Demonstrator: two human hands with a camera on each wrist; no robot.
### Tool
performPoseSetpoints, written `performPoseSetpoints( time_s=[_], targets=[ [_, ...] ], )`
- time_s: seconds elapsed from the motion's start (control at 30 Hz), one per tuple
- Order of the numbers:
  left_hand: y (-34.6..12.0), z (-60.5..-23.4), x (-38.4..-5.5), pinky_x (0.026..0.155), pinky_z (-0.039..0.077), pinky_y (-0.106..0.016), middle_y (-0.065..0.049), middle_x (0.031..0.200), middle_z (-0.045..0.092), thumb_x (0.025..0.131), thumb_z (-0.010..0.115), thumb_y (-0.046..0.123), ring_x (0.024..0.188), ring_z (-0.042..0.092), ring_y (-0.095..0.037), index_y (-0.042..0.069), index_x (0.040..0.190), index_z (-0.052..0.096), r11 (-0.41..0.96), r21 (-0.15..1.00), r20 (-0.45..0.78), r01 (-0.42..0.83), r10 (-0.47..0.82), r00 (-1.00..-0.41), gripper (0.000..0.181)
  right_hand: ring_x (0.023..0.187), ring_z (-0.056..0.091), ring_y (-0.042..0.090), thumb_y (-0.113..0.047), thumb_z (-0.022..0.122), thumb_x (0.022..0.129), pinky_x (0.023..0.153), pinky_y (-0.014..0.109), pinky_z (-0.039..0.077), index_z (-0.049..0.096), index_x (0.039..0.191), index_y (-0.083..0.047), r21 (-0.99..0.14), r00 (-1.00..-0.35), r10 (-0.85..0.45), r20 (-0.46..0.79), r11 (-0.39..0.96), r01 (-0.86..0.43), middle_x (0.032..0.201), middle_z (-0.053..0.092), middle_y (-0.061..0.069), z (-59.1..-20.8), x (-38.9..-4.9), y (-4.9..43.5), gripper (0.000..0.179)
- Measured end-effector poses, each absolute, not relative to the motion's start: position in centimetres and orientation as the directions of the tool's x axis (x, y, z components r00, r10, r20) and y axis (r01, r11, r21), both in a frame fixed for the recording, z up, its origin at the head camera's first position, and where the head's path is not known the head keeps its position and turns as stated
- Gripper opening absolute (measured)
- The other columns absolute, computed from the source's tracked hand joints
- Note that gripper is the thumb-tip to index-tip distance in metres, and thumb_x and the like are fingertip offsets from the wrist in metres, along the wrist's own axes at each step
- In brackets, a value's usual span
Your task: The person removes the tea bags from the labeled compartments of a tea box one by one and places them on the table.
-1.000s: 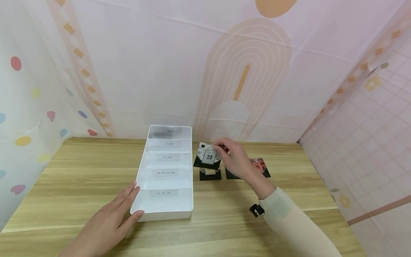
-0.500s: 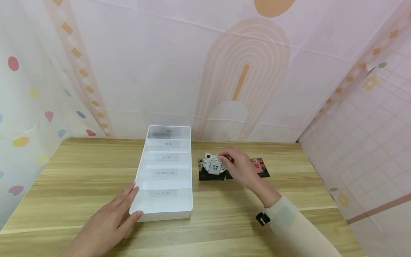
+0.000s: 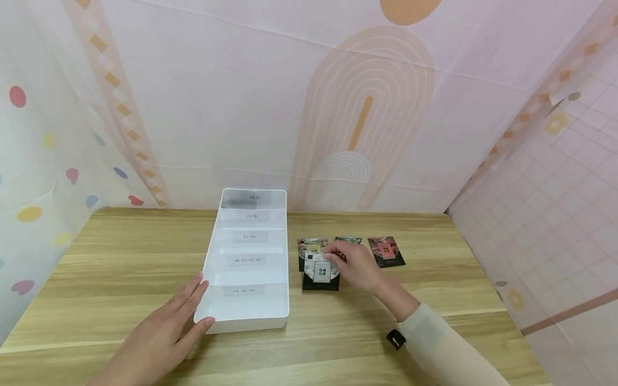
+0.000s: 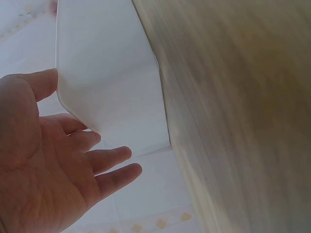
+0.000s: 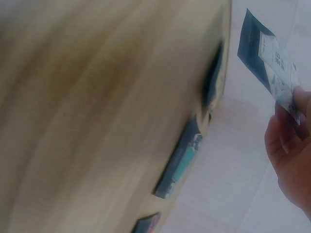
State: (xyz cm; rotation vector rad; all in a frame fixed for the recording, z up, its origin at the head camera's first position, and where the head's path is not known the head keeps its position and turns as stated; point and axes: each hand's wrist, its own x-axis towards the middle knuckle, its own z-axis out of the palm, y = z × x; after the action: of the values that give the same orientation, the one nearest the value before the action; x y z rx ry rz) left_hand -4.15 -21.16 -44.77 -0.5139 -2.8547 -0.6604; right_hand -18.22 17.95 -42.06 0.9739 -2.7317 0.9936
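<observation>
My right hand (image 3: 357, 269) pinches the top right corner of a sachet (image 3: 322, 272) with a black lower band and a pale label. In the right wrist view this sachet (image 5: 269, 60) is lifted clear of the table, held between thumb and fingers. A yellow-labelled sachet (image 3: 306, 245) lies just behind it, partly covered. My left hand (image 3: 169, 319) rests at the near left corner of a long white divided box (image 3: 248, 324). In the left wrist view the hand's fingers (image 4: 114, 158) are loosely extended, with the thumb at the box rim.
Beyond my right hand lies a green-labelled sachet (image 3: 348, 239), mostly hidden. A red-labelled sachet (image 3: 386, 251) lies to its right. The box has several compartments with printed labels; a grey piece (image 3: 240, 200) shows in the farthest. Patterned cloth (image 3: 217, 107) hangs behind the wooden table (image 3: 120, 257).
My right hand has carried the pale-labelled sachet from beside the box's right edge, first rightward, then nearer to me, uncovering the yellow-labelled one. My left hand stays at the box corner.
</observation>
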Motion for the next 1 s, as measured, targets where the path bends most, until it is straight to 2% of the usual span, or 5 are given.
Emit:
performPoseSetpoints(
  time_s=[0.17,0.37,0.63,1.0],
  targets=[
    [-21.2,-44.9,-4.1,0.098,0.052,-0.058,-0.014,0.166,0.039,0.102,0.070,0.039,0.135,0.057,-0.039,0.005,0.159,0.045,0.843,0.393,0.244,0.368,0.290,-0.925,0.071,0.076,0.057,0.007,-0.013,0.067,0.104,0.069,0.028,0.053,0.072,0.105,-0.012,-0.582,-0.830,-0.541,0.135,0.635,-0.508,0.096,0.069,-0.004,-42.3,-17.9,17.7,0.006],
    [-21.2,-45.0,-4.1,0.097,0.052,-0.058,-0.013,0.166,0.040,0.101,0.071,0.038,0.134,0.058,-0.040,0.006,0.159,0.044,0.842,0.390,0.259,0.373,0.289,-0.922,0.071,0.066,0.053,0.006,-0.016,0.066,0.105,0.061,0.025,0.050,0.071,0.104,-0.014,-0.607,-0.834,-0.551,-0.001,0.663,-0.438,0.086,0.066,-0.009,-43.1,-17.9,17.7,0.005],
    [-21.2,-44.9,-4.1,0.098,0.051,-0.058,-0.014,0.165,0.040,0.102,0.070,0.038,0.134,0.057,-0.040,0.005,0.159,0.044,0.844,0.387,0.254,0.373,0.292,-0.922,0.071,0.064,0.054,0.004,-0.019,0.070,0.103,0.059,0.023,0.052,0.071,0.101,-0.008,-0.550,-0.813,-0.582,-0.015,0.684,-0.479,0.081,0.063,-0.011,-44.2,-17.9,17.7,0.011],
    [-21.2,-45.1,-4.2,0.098,0.050,-0.058,-0.013,0.165,0.040,0.101,0.071,0.039,0.136,0.056,-0.041,0.006,0.159,0.044,0.848,0.373,0.261,0.377,0.293,-0.920,0.072,0.065,0.054,0.004,-0.022,0.071,0.103,0.061,0.025,0.050,0.072,0.098,-0.014,-0.496,-0.829,-0.556,-0.053,0.736,-0.462,0.082,0.063,-0.012,-44.7,-18.2,17.5,0.009]
  ],
)
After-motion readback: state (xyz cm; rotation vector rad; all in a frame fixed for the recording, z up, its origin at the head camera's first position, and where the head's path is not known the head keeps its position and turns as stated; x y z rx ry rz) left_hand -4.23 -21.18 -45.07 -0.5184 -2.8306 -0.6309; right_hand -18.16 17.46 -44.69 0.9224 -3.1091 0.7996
